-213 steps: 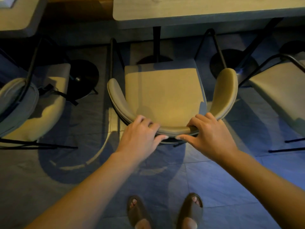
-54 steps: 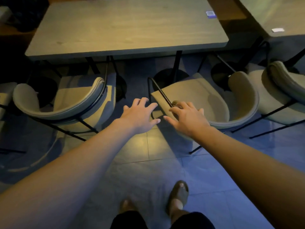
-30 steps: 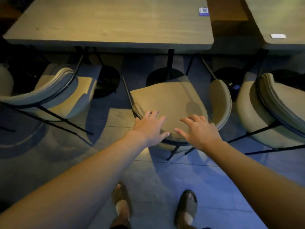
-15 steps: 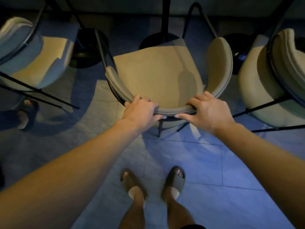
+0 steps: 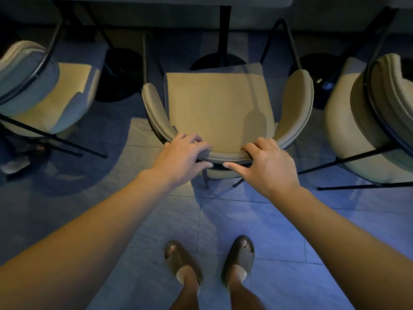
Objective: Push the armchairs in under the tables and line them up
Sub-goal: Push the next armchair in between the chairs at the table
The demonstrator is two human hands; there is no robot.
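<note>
A beige armchair point(image 5: 219, 106) with a curved backrest and thin black legs stands square in front of me, seat facing the table point(image 5: 174, 0), whose near edge shows at the top. My left hand point(image 5: 181, 158) grips the left part of the backrest's top rim. My right hand point(image 5: 266, 163) grips the rim just to the right, thumb underneath. The front of the seat reaches the table's black post point(image 5: 224, 34).
A second beige armchair point(image 5: 42, 95) stands angled at the left, a third point(image 5: 371, 113) at the right, close to the middle one's armrest. Round black table bases point(image 5: 120, 72) sit on the tiled floor. My sandalled feet point(image 5: 210, 262) stand behind the chair.
Both hands went from hovering over the middle armchair to gripping its backrest. The chair has turned from angled to square with the table and moved forward.
</note>
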